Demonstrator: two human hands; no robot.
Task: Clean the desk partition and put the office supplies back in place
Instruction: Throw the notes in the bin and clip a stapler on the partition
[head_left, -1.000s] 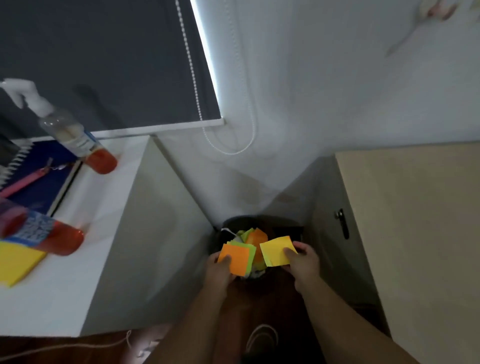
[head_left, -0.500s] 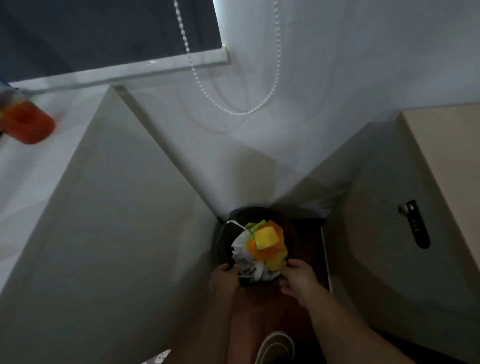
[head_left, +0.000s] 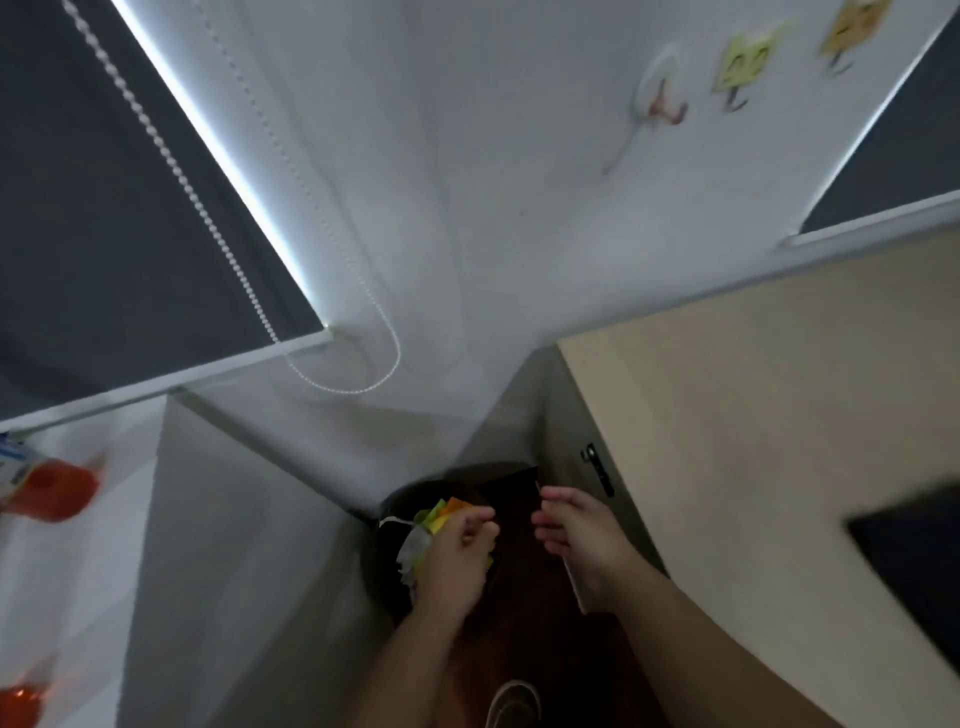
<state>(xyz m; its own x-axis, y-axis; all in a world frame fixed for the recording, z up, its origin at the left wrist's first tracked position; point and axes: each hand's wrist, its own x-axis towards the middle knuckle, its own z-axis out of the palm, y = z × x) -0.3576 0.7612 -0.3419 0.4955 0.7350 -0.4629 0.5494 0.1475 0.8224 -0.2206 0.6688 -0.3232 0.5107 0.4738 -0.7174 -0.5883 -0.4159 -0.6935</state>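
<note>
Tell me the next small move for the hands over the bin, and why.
Probably draw both hands back and turn to the desk. The coloured notes already lie in the black bin, the right hand is open and empty, and the left hand hovers loosely curled above the paper; whether it holds anything is unclear.

Both hands are letting go of the sticky notes (head_left: 441, 514), now lying in the bin (head_left: 387, 566); left hand (head_left: 457, 551) is hovering over it, right hand (head_left: 576, 530) is pulling aside, fingers loose. Camera is tilting up.
</note>
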